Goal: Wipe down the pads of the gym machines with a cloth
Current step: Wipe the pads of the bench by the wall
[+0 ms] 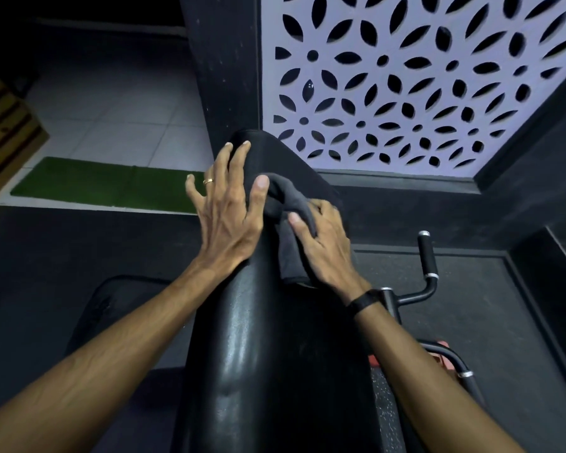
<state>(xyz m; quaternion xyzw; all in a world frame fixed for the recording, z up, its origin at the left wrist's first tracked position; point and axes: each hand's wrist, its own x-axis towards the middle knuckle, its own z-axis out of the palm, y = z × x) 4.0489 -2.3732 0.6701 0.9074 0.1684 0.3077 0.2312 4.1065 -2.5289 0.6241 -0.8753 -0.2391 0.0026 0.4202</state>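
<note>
Centre of frame: black vinyl pad, glossy and probably slick, firm underneath. On its upper right, the right hand grips a dark cloth, soft, light and best held bunched. The left hand lies spread on the pad, steadying it. Right: machine handle, close to the wiping path. Beyond: green mat, perforated screen.

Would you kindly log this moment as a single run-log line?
step: wiping pad | right hand: grips grey cloth on black pad | left hand: fingers spread, braced on pad
</note>
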